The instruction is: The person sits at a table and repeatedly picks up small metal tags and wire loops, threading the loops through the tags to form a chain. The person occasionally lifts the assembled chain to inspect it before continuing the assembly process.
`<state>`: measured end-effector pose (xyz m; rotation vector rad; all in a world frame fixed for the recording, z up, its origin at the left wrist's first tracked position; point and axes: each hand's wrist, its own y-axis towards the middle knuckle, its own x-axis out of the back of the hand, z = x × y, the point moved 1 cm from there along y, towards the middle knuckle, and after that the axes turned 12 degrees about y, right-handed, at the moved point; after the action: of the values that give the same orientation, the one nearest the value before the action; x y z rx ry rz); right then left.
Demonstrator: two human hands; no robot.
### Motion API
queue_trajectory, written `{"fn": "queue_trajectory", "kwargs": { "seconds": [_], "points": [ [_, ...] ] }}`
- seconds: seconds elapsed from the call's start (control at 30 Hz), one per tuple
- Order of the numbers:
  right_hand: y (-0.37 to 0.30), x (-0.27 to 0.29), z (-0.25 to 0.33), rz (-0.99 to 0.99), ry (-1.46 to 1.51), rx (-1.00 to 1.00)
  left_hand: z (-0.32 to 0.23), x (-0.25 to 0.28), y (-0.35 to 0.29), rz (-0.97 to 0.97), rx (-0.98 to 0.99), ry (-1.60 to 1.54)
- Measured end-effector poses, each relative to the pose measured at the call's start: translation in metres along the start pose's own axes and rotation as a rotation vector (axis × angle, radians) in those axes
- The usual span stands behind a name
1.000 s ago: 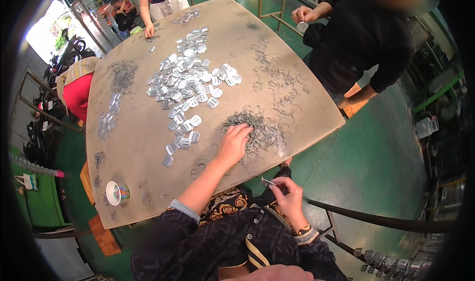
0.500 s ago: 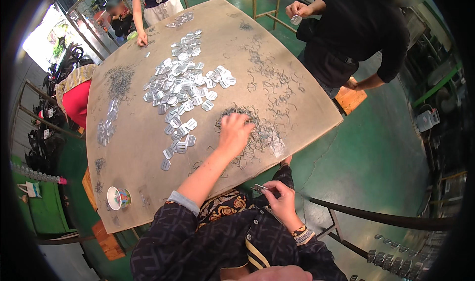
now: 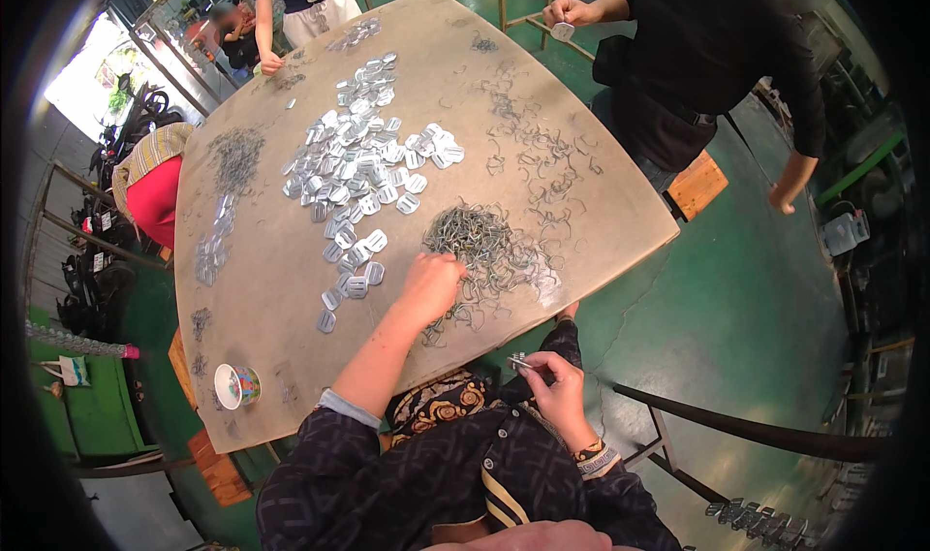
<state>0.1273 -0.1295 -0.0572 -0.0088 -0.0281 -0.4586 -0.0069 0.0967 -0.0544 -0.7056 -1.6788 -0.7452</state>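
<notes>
My left hand (image 3: 433, 284) rests at the near left edge of a pile of bent wire hooks (image 3: 475, 233). Its fingers are drawn together, and whatever they pinch is hidden. Just off the table's near edge, my right hand (image 3: 556, 388) grips a small metal buckle (image 3: 519, 361) between thumb and fingers, seen nearly edge-on. Many silvery slotted buckles (image 3: 358, 163) lie heaped across the middle of the table (image 3: 291, 357), beyond and to the left of my left hand.
A patterned paper cup (image 3: 237, 386) stands at the near left corner. Loose wire hooks (image 3: 542, 149) are scattered along the right side. A person in black (image 3: 678, 76) at the right holds a buckle; another (image 3: 300, 8) works at the far end. A dark rail (image 3: 736, 425) runs at lower right.
My left hand has drawn back from the top of the hook pile to its near edge, its fingers closing. The right hand stays nearly in place. The person in black has swung one arm outward.
</notes>
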Motion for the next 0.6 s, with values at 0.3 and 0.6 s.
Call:
{"fn": "queue_trajectory", "kwargs": {
  "seconds": [0.3,0.6],
  "points": [
    [0.006,0.000,-0.002,-0.006,-0.018,0.019,-0.049,-0.045,0.018,-0.125,0.065,-0.220],
    [0.002,-0.002,0.001,0.027,-0.023,0.022,-0.036,-0.055,0.006,-0.168,0.225,-0.351]
  ]
}}
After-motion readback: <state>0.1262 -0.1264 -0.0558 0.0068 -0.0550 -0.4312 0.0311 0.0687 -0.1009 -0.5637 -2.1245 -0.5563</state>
